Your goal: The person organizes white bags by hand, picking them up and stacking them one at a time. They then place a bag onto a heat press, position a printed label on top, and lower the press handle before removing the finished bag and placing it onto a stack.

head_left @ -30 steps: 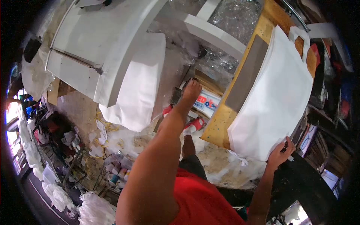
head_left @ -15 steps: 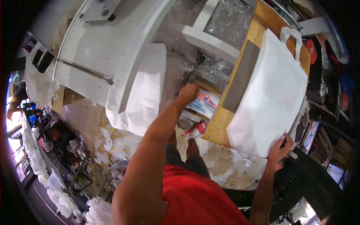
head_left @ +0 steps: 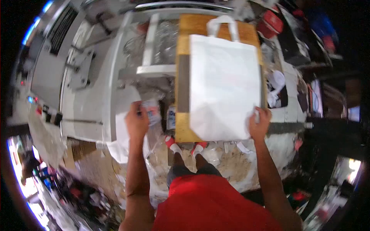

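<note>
A white bag (head_left: 225, 84) with its handle toward the far edge lies flat on a wooden board (head_left: 183, 133), over a grey strip (head_left: 184, 84). My right hand (head_left: 259, 122) pinches the lower right edge of the bag. My left hand (head_left: 137, 119) is closed with fingers curled, left of the board and above white material (head_left: 119, 144); whatever it may hold is too blurred to make out. A printed packet (head_left: 152, 111) lies just right of my left hand.
A white machine frame (head_left: 113, 77) stands on the left, with clear plastic wrap (head_left: 165, 42) between its bars. White and dark scraps (head_left: 276, 86) lie right of the board. A cardboard box (head_left: 83, 149) sits at lower left.
The view has turned, so the board and bag now stand upright in it. My left hand has moved left, away from the board. My right hand remains at the bag's lower right edge.
</note>
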The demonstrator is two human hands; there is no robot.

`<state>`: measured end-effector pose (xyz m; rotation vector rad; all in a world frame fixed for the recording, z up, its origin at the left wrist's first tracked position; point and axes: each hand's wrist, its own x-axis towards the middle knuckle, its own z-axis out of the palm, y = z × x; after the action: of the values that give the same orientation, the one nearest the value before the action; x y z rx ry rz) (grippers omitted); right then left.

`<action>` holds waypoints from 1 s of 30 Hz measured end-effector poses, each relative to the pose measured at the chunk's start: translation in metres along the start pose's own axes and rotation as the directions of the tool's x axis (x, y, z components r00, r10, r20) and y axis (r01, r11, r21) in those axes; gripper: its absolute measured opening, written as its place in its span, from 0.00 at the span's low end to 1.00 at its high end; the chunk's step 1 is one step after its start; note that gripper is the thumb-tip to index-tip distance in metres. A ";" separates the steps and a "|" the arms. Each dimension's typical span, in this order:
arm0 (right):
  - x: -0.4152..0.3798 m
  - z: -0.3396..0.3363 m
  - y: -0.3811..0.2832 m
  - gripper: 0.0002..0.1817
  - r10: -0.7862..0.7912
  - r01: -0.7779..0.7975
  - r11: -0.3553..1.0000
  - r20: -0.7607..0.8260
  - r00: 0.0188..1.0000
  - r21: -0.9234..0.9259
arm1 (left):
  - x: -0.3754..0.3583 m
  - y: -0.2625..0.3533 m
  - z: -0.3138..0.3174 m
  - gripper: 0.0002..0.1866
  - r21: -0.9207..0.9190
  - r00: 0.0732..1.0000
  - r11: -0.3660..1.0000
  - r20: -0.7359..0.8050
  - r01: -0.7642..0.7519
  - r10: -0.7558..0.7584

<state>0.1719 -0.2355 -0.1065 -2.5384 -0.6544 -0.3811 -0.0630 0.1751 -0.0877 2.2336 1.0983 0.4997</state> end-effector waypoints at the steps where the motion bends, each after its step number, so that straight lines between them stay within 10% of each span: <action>1: 0.002 -0.003 -0.007 0.18 0.031 -0.030 0.999 -0.016 0.999 0.031 | 0.003 0.039 -0.022 0.13 -0.051 0.993 0.995 -0.087 -0.080 0.075; 5: 0.004 -0.009 -0.010 0.18 0.006 0.000 0.994 -0.062 0.998 0.105 | -0.019 0.163 -0.028 0.16 -0.136 0.861 0.858 0.053 -0.496 0.506; 9: 0.003 -0.009 -0.007 0.18 -0.010 0.020 0.996 -0.113 0.994 0.087 | -0.046 0.278 -0.024 0.17 -0.564 0.638 0.789 0.520 -0.243 0.568; 12: 0.000 -0.016 -0.007 0.19 -0.130 0.141 0.989 -0.170 0.977 0.055 | -0.031 0.316 -0.009 0.16 -0.731 0.640 0.672 0.461 -0.119 0.615; 22: 0.005 -0.013 -0.009 0.16 0.030 -0.010 0.987 -0.123 0.992 0.162 | 0.045 0.225 0.107 0.14 -0.248 0.917 0.931 0.233 -0.266 0.324; 30: 0.004 -0.014 -0.008 0.17 0.020 0.005 0.985 -0.144 0.989 0.175 | 0.040 0.196 0.123 0.24 -0.002 0.914 0.915 0.044 -0.403 0.402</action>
<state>0.1689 -0.2349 -0.0898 -2.3214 -0.5958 -0.4788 0.1436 0.0705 -0.0499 2.4735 0.6117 0.6113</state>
